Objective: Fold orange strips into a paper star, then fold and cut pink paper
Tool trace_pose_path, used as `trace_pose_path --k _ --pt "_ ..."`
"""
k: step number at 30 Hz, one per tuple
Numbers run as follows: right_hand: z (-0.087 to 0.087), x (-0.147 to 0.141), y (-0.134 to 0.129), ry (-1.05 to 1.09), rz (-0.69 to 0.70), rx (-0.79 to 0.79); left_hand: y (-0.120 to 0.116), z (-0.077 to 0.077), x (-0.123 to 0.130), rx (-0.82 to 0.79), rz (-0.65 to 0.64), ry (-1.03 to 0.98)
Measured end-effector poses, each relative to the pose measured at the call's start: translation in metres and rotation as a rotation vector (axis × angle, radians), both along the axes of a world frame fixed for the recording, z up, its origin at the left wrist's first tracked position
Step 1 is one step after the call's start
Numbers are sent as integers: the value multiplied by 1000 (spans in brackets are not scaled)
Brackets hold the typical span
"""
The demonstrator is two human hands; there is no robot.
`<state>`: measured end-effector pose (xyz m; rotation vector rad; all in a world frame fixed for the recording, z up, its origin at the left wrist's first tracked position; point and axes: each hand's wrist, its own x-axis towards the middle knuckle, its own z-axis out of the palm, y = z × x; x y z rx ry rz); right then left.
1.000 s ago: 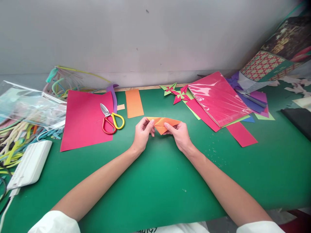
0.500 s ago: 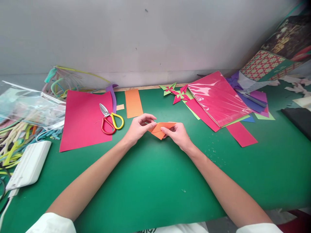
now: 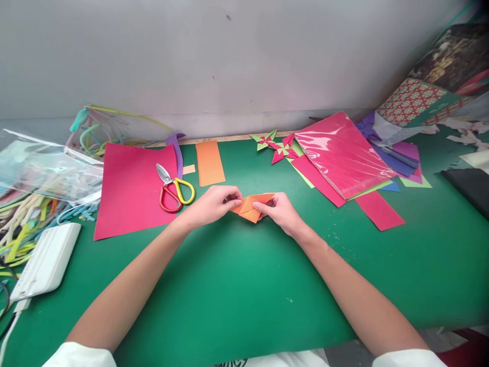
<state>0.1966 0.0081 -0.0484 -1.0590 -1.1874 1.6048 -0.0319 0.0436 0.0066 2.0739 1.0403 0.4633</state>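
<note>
Your left hand (image 3: 216,205) pinches one end of the folded orange paper (image 3: 250,213), your right hand (image 3: 281,214) clamped on the other, and it's right of the scissors (image 3: 170,181) on this green worktop (image 3: 237,285)! Under those scissors, a red sheet (image 3: 132,191); just right and beyond them, a flat orange strip (image 3: 211,163).

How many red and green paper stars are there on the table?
2, both beyond the folded orange paper: the left star near the back of the table, and the right star slightly closer, beside the wrapped red paper. More could be hidden underneath.
</note>
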Motion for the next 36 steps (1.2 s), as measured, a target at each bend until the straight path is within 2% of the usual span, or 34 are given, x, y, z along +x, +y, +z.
trace_pose_path --k 5,7,9,11,15,18,21,23,24,26,29,32,36 --pt "1 2 2 20 -14 -14 12 2 -17 89 -31 84" --pt "3 4 2 22 -55 -8 16 3 -24 136 40 84" --pt "4 6 3 9 -96 15 18 5 -26 151 167 21" --pt "4 6 3 -21 -103 40 15 7 -20 97 227 -66" --pt "3 1 1 -62 -58 76 -1 5 4 -66 91 -66" --pt "3 -1 0 -72 -81 93 -9 -1 15 -133 92 -58" --pt "8 3 -2 -213 -328 272 -10 -7 18 -234 200 -150" --pt "12 7 -4 -427 -498 509 -8 -8 17 -279 265 -199" --pt "14 8 -5 -542 -520 636 -7 -9 17 -286 283 -211" --pt "17 8 -8 -718 -444 837 -7 -8 17 -263 292 -213" --pt "17 2 -10 -843 -284 966 -9 -6 18 -178 276 -188" --pt "15 -4 -11 -855 -222 952 -13 -4 20 -98 273 -158" --pt "15 -5 -11 -764 -237 872 -15 -4 21 -15 252 -109"
